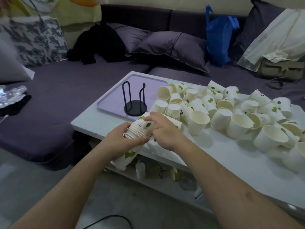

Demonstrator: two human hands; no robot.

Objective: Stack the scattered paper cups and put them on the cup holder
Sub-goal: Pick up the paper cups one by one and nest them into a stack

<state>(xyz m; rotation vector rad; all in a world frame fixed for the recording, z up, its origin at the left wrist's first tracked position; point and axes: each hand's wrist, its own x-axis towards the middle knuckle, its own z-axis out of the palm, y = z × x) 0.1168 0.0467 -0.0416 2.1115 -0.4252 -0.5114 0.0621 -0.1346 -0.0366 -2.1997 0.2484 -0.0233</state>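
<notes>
A nested stack of white paper cups with green leaf prints (137, 130) lies sideways between my hands at the near left edge of the white table (231, 161). My left hand (123, 138) grips the stack around its rims. My right hand (162, 129) closes on the stack's far end. Several loose cups (219, 109) lie scattered across the table to the right, some upright, some tipped. The black wire cup holder (134, 103) stands empty on a lilac tray (148, 90) just behind my hands.
A purple sofa (54, 103) wraps around the table's left and far sides, with cushions, a blue bag (218, 38) and a beige bag (280, 68) on it. Under the tabletop a lower shelf holds small items (140, 169). A black cable (109, 220) lies on the floor.
</notes>
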